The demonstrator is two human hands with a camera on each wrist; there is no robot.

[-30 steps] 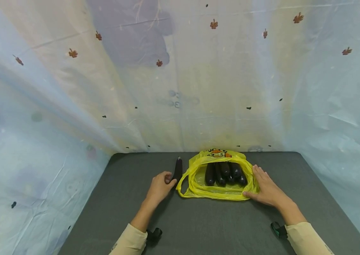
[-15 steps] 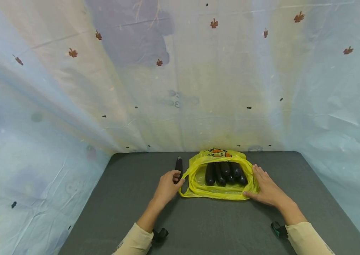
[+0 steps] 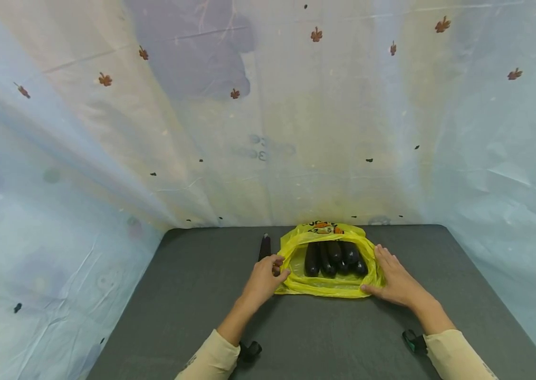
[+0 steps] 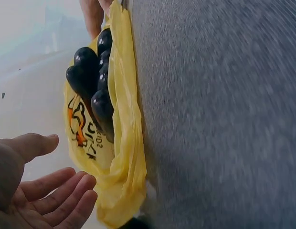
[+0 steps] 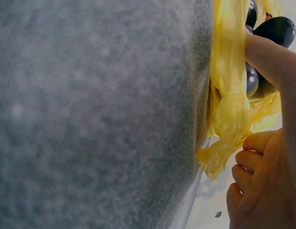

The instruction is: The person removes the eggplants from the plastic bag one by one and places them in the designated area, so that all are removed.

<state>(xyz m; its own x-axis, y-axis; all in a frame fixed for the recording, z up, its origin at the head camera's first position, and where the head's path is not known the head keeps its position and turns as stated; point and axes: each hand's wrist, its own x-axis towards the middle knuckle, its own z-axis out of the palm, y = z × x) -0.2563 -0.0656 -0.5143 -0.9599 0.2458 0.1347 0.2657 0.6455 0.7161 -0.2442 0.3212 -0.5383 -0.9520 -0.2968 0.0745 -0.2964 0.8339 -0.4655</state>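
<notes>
A yellow plastic bag [image 3: 325,287] lies on its side on the grey table, its mouth facing the person. Several dark, glossy eggplants [image 3: 334,253] are inside; their rounded ends show in both wrist views. My left hand [image 3: 263,279] is at the bag's left edge, thumb and fingers apart; the left wrist view shows its fingers [image 4: 67,195] extended and holding nothing. On the right side of the bag rests my right hand [image 3: 398,282], fingers straight along the outside and thumb [image 5: 267,55] over the rim. A single eggplant [image 3: 265,247] lies left of the bag, partly hidden by my left hand.
The dark grey table [image 3: 192,295] extends on both sides of the bag. Behind it hangs a pale patterned plastic sheet [image 3: 296,184], which also covers the left and right sides. Black straps [image 3: 250,351] sit at both wrists.
My left hand has moved right, from beside the loose eggplant to the bag's left edge, covering the bag's left handle. The right hand and the bagged eggplants stay in place.
</notes>
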